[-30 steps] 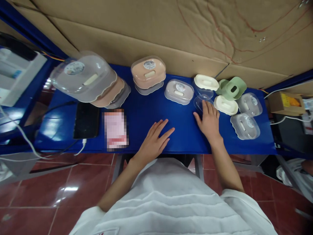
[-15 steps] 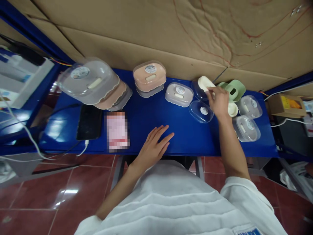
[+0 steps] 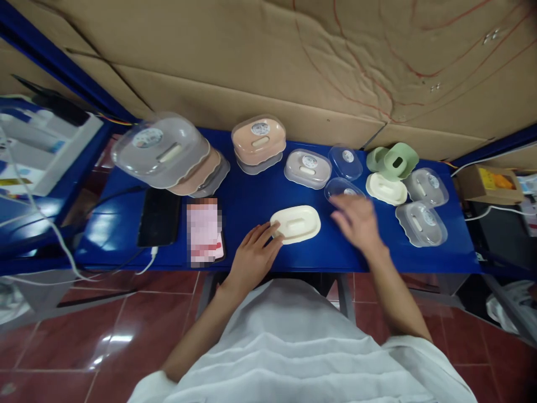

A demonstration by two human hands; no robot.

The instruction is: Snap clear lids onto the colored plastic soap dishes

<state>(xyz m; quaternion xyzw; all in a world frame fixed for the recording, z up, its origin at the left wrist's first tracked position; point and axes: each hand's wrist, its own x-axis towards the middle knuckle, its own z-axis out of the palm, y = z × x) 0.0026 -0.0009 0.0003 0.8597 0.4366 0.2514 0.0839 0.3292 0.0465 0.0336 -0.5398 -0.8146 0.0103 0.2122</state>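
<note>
The left hand (image 3: 251, 258) rests open, fingertips touching the cream soap-dish base (image 3: 296, 223) lying flat on the blue surface (image 3: 251, 196). Just right of the base, the right hand (image 3: 356, 221) hovers open, blurred, beside a clear lid (image 3: 342, 187).

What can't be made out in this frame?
- Right hand: motion-blurred, head view; whether it touches the clear lid beneath it cannot be told.
- Card beside the phone: pixelated, nothing legible.
- Round labels on the lidded boxes, e.g. the peach box: too small to read.
- Left hand fingertips meet the cream tray; grip unclear.
</note>
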